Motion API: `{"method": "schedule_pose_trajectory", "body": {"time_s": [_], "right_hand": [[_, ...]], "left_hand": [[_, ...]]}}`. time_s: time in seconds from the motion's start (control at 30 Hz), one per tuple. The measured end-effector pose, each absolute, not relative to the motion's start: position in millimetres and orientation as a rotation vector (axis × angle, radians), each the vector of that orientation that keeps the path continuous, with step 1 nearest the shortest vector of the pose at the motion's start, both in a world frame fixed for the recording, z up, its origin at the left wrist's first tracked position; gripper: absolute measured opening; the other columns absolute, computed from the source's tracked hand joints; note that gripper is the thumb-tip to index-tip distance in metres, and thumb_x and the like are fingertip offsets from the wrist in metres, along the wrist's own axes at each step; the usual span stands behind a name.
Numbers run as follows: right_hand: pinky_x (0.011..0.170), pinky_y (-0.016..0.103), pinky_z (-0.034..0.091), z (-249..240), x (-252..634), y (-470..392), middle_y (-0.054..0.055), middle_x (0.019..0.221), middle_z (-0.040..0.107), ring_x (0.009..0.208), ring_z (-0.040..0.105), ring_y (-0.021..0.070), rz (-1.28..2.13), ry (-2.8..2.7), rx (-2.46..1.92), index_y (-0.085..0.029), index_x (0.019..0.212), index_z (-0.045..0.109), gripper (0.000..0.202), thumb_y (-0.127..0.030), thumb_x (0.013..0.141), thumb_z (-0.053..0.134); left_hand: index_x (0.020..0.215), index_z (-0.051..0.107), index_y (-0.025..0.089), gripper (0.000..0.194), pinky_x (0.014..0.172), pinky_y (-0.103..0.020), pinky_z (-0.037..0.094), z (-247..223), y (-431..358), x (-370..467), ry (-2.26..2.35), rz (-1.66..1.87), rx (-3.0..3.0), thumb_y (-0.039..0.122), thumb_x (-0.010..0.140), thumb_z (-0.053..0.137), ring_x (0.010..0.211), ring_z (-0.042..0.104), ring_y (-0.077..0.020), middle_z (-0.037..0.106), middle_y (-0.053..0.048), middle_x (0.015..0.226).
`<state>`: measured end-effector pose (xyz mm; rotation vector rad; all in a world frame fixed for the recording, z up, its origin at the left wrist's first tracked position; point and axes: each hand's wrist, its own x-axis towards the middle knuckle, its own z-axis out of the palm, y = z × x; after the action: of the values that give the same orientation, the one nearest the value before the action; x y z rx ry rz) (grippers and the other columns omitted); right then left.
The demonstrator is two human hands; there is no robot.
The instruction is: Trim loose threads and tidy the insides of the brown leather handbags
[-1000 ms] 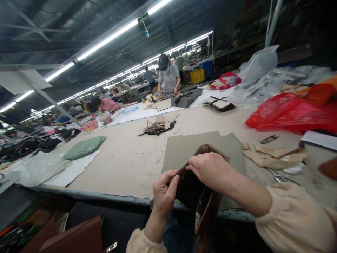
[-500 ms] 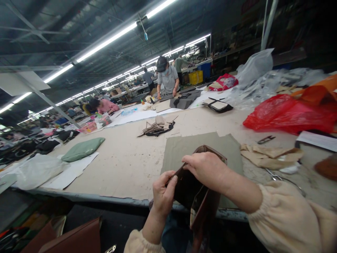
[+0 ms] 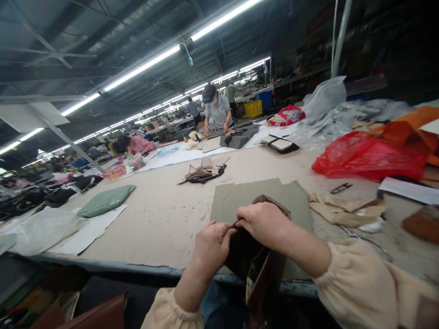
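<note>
A dark brown leather-look bag [image 3: 266,278] hangs open over the table's near edge, its dark inside facing me. My left hand [image 3: 211,244] pinches the bag's upper rim between thumb and fingers. Close beside it, my right hand [image 3: 264,224] is closed on the same rim, the fingertips of both hands nearly touching. Part of the rim is hidden behind my fingers. Under and behind the bag lies a grey-green sheet [image 3: 247,196] on the table.
Small thread snips [image 3: 341,188], tan fabric scraps [image 3: 346,211] and a red plastic bag [image 3: 370,155] lie to the right. A pile of strips [image 3: 204,171] sits ahead, a green folded piece [image 3: 106,201] at left. A person [image 3: 218,112] works across the table.
My left hand has moved up and right along the rim, closer to my right hand, and its wrist has turned over. The camera view has shifted slightly.
</note>
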<state>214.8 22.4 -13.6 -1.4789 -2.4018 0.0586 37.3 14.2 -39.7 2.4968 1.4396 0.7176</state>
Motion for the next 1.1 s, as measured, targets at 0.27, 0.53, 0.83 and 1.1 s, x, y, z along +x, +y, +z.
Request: {"method": "schedule_pose_trajectory", "body": {"time_s": [0.27, 0.53, 0.83, 1.1], "right_hand": [[0.055, 0.025, 0.038, -10, 235, 15, 0.006, 0.077, 0.067, 0.072, 0.062, 0.0210, 0.129, -2.505, -1.436, -0.018, 0.084, 0.060, 0.031, -0.043, 0.067, 0.067], [0.056, 0.026, 0.037, -11, 239, 29, 0.003, 0.072, 0.068, 0.071, 0.062, 0.0197, -0.004, -2.442, -1.595, -0.023, 0.071, 0.064, 0.023, -0.038, 0.082, 0.050], [0.061, 0.025, 0.038, -15, 237, 40, 0.001, 0.083, 0.069, 0.079, 0.062, 0.0187, 0.036, -2.338, -1.557, -0.029, 0.102, 0.061, 0.026, -0.031, 0.078, 0.054], [0.056, 0.024, 0.035, -10, 237, 44, 0.002, 0.076, 0.069, 0.074, 0.062, 0.0184, 0.032, -2.427, -1.568, -0.026, 0.079, 0.069, 0.018, -0.033, 0.076, 0.053]], "left_hand": [[0.071, 0.064, 0.019, 0.024, 0.056, -0.020, 0.037, -47, 15, 34, 1.529, 0.844, 2.343, 0.027, 0.084, 0.046, 0.059, 0.055, -0.0120, 0.061, -0.001, 0.061], [0.067, 0.060, 0.018, 0.024, 0.056, -0.019, 0.035, -47, 16, 35, 1.492, 0.814, 2.325, 0.028, 0.084, 0.047, 0.059, 0.052, -0.0110, 0.058, 0.000, 0.061], [0.068, 0.060, 0.018, 0.024, 0.057, -0.020, 0.035, -45, 14, 37, 1.503, 0.749, 2.353, 0.027, 0.085, 0.045, 0.061, 0.052, -0.0113, 0.057, 0.000, 0.061], [0.071, 0.061, 0.018, 0.026, 0.067, -0.021, 0.040, -41, 10, 38, 1.513, 0.693, 2.384, 0.026, 0.087, 0.042, 0.070, 0.057, -0.0129, 0.063, -0.001, 0.069]]}}
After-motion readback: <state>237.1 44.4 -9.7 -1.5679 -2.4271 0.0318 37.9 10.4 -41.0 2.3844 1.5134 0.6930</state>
